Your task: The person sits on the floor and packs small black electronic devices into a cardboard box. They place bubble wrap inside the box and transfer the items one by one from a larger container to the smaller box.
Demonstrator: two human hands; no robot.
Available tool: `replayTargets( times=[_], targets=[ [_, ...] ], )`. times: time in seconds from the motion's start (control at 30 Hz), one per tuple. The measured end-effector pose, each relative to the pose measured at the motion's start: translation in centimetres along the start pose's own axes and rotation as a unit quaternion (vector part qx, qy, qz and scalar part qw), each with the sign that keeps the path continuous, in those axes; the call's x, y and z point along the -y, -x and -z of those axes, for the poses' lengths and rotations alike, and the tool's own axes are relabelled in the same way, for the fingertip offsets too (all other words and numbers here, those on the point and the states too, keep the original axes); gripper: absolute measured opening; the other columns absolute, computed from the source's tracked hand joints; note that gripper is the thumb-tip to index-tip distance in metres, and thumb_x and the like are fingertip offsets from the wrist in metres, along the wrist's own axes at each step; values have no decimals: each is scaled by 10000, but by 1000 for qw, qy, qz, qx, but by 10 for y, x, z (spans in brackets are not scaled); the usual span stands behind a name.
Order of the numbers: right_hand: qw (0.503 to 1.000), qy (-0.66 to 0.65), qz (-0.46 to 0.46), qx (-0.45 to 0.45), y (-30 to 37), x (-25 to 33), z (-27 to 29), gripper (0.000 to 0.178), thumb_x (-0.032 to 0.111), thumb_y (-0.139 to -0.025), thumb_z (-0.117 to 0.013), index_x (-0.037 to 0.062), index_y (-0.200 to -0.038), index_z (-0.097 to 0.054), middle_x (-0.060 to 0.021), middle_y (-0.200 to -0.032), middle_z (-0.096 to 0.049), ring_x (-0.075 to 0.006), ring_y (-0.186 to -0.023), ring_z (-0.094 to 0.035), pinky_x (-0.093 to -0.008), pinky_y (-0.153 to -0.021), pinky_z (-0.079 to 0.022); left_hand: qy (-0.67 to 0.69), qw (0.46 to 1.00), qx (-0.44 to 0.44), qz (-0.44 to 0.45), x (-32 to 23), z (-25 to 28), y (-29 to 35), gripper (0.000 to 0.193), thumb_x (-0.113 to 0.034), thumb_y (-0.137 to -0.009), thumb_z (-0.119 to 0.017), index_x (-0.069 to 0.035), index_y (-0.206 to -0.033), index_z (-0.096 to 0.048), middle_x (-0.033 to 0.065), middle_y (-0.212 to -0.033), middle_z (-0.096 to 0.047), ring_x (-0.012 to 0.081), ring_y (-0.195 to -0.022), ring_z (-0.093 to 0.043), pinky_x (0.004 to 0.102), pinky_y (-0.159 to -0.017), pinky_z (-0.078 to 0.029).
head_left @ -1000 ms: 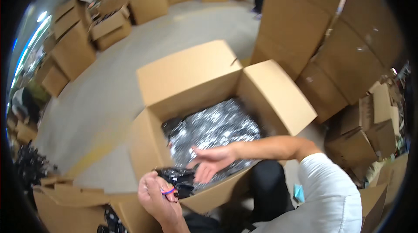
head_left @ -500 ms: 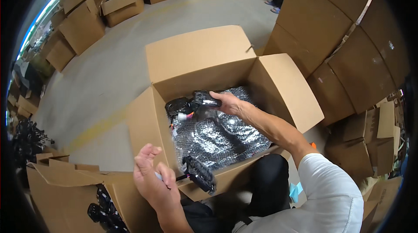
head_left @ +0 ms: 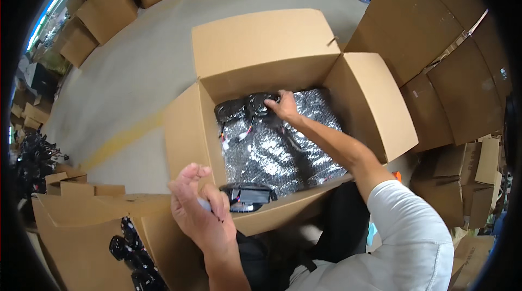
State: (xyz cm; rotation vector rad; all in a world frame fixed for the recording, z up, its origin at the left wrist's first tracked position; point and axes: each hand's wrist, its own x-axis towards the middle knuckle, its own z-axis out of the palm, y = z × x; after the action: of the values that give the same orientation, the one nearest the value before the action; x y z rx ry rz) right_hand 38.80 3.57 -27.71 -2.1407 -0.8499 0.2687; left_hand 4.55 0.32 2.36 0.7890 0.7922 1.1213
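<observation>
Now that the right hand (head_left: 284, 107) has lowered one glossy black wired unit (head_left: 257, 104) beside its twin (head_left: 230, 111), row's at two; right grip unclear, left hand (head_left: 202, 210) clutches a small pale piece (head_left: 204, 204).

Open carton (head_left: 263, 41) on floor (head_left: 130, 79). Bubble wrap (head_left: 255, 163) inside, two units (head_left: 231, 110) on its far-left corner. Parts box (head_left: 81, 234) left-front, stacked boxes (head_left: 408, 19) right.

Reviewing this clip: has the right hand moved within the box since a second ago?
Yes: the right hand moved forward. Against the box, it went from near the front wall to close by the far wall, at a black part.
</observation>
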Motion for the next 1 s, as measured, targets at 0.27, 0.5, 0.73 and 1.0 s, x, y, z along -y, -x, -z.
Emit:
replayTargets(
  times=[0.27,0.5,0.73,1.0],
  targets=[
    [597,-344,-376,619,151,119,117,1014,802,-935,-318,-102,-1384,-417,-280,-1079,-675,-341,-1011,-715,-426,-848,-615,8,999,49,-11,14,-16,14,588,-557,-1042,-478,13,-1121,-598,114,-1005,-610,47,-417,-360,201,-365,-250],
    [643,-532,-267,482,147,154,143,470,318,-968,-713,25,-1315,-590,-103,-1245,-638,-196,-1160,-622,-326,-913,-569,-119,935,325,-77,68,-45,58,545,-407,-1023,-606,97,-1231,-587,189,-1182,-637,103,-575,-560,228,-525,-442],
    [795,-521,-301,79,2,-23,128,491,163,-938,-745,-22,-1357,-569,-115,-1215,-676,-224,-1117,-638,-365,-979,-512,-212,895,371,-132,61,-62,59,642,-468,-922,-732,81,-1236,-621,225,-1349,-528,307,-1256,-531,406,-1082,-416],
    [975,209,46,53,-12,-109,64,355,362,-965,-669,19,-998,-755,-122,-1033,-754,-223,-963,-693,-391,-862,-531,-282,874,348,-185,57,-26,68,474,-195,-857,-818,50,-1216,-629,219,-1338,-536,337,-1162,-620,398,-970,-517]
  ],
)
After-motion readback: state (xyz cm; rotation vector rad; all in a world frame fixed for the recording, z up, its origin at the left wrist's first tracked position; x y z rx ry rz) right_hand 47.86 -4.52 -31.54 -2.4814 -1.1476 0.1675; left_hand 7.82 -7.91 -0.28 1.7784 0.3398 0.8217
